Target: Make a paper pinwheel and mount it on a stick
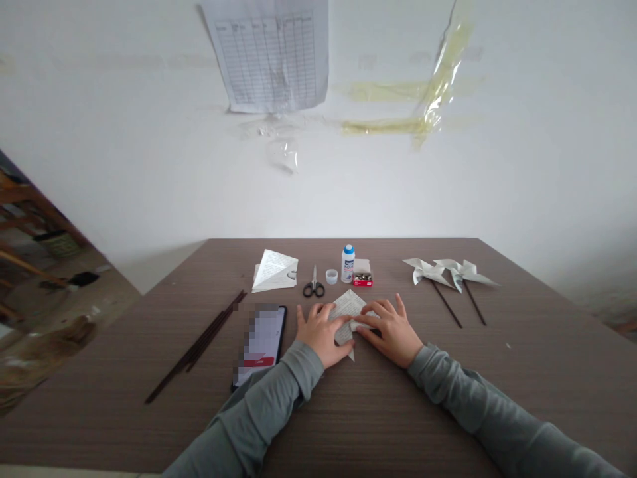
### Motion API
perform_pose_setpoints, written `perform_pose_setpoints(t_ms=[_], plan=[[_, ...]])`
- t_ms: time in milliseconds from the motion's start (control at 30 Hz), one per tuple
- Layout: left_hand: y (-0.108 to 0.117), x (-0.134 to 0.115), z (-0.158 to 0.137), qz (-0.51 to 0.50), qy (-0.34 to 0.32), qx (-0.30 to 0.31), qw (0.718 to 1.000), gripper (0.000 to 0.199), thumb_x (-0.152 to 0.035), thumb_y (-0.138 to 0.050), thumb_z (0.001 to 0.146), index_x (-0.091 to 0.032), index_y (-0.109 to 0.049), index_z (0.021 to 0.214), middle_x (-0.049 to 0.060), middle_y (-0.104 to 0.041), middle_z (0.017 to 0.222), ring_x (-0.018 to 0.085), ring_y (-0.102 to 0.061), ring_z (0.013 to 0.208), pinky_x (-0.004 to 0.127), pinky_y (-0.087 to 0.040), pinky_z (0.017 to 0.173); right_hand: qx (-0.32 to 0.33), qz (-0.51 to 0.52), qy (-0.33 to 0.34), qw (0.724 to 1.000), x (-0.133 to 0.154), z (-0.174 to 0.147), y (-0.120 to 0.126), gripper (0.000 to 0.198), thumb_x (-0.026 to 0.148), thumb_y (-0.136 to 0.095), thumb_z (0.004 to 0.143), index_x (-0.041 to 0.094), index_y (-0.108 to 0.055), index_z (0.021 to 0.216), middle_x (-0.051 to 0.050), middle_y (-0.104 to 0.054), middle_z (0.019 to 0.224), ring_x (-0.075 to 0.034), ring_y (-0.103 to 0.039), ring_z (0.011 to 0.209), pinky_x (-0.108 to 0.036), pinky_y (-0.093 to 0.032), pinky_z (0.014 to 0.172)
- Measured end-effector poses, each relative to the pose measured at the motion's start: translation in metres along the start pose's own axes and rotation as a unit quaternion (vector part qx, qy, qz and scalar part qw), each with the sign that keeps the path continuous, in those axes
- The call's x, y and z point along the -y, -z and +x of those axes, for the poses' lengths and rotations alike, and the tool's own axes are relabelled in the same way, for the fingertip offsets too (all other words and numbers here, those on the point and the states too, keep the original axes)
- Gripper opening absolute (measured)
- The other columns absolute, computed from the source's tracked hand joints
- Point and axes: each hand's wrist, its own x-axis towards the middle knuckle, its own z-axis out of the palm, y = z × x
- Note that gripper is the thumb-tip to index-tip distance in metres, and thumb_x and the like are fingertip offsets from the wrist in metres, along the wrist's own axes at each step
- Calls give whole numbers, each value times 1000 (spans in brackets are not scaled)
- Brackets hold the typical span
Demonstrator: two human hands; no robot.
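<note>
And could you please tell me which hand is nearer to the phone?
Left. The left hand is just to the right of the phone; the right hand is farther right, beyond the left one.

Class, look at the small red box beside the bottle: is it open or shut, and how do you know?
Open: small shiny pieces show inside the red box.

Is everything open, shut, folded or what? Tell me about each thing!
Left hand: spread, on the paper
Right hand: on the paper
Paper: partly folded
Bottle: upright, capped
Box: open
Cup: upright, open
Scissors: lying flat, blades look closed
Phone: screen lit
Sticks: lying bunched
Pinwheels: assembled, lying down
Sheets: piled
Chart: hanging, wrinkled
</note>
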Motion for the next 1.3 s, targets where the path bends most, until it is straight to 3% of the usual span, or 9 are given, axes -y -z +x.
perform_pose_setpoints(t_ms=[167, 333, 500, 700, 833, 1033, 1300], plan=[[-2, 0, 1, -1, -2, -16, 1000, 63, -41, -105, 101, -42, -95, 164, 14, -72, 193, 58, -59, 180, 103, -29, 153, 8, -6, -1, 1000, -1, -1, -2, 25, 38, -88, 116, 53, -103, 129, -8, -98, 132, -48, -88, 138, -101, -45, 146], [-14, 3, 6, 7, -9, -27, 1000, 80, -39, -107, 98, -44, -87, 176, 14, -64, 201, 61, -56, 184, 104, -26, 153, 31, -17, -8, 999, 0, 1, -2, 22, 42, -87, 118, 51, -103, 128, -8, -97, 134, -50, -86, 142, -108, -40, 144], [-9, 3, 5, 4, -4, -19, 1000, 70, -37, -106, 100, -44, -92, 169, 13, -65, 201, 61, -58, 182, 105, -27, 152, 32, -13, -11, 999, 1, 0, -2, 22, 39, -89, 118, 50, -103, 130, -8, -97, 134, -50, -86, 143, -108, -38, 145], [7, -4, 0, -5, 9, -4, 1000, 67, -39, -107, 100, -39, -94, 166, 15, -62, 204, 61, -55, 185, 105, -27, 152, 23, -18, 0, 1000, -1, 0, -1, 20, 45, -87, 120, 51, -104, 129, -7, -97, 132, -48, -87, 140, -102, -47, 144], [11, -7, -1, -6, 6, -7, 1000, 61, -39, -108, 100, -41, -97, 160, 13, -61, 205, 61, -55, 186, 106, -26, 152, 24, -23, 4, 999, -2, 1, -1, 24, 48, -82, 123, 52, -103, 132, -8, -97, 133, -49, -87, 140, -104, -47, 143], [13, -7, -1, 8, 15, 13, 1000, 64, -43, -106, 104, -41, -94, 166, 14, -55, 209, 60, -48, 191, 104, -24, 153, 18, -32, 11, 999, -1, 0, 0, 24, 49, -82, 123, 55, -104, 131, -9, -97, 133, -49, -88, 139, -99, -53, 142], [17, -8, -7, 5, 4, 9, 1000, 57, -41, -106, 105, -41, -97, 161, 14, -60, 205, 59, -54, 188, 104, -25, 153, 37, -34, 1, 999, -1, -1, 1, 30, 48, -76, 126, 56, -102, 138, -9, -97, 138, -51, -86, 143, -108, -42, 143]])
